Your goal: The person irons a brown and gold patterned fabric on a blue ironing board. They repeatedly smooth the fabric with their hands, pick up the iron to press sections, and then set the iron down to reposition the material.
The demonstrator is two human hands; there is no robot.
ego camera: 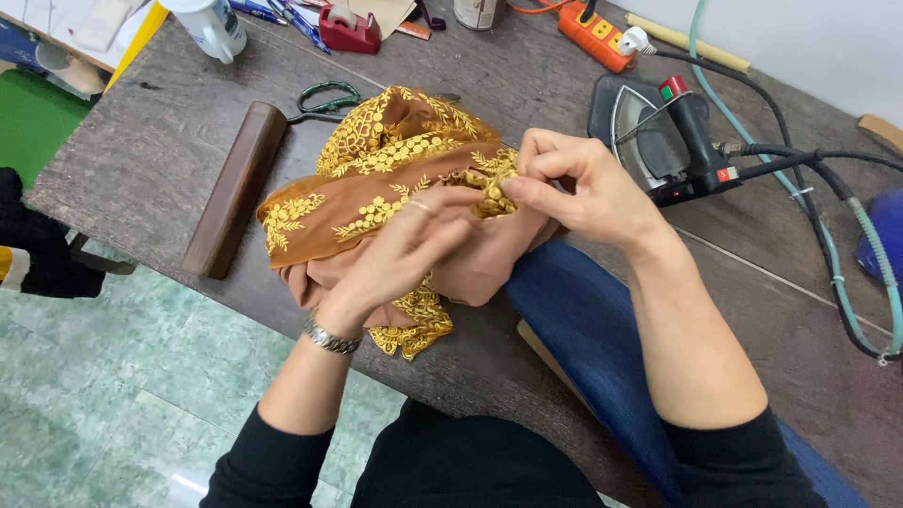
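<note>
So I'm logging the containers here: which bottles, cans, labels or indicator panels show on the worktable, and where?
White plastic bottle: far left edge of the table, rounded, pale label.
Can: top centre, cylindrical, dark band over a light label, mostly cropped.
Red-and-green patch: on the black iron, right of the hands.
No screens.

Brown fabric with gold embroidery is lying bunched on the table edge.
Its folds are rising in a crumpled heap, one yellow-stitched edge is being pinched up, and a lace corner is hanging down.
</note>
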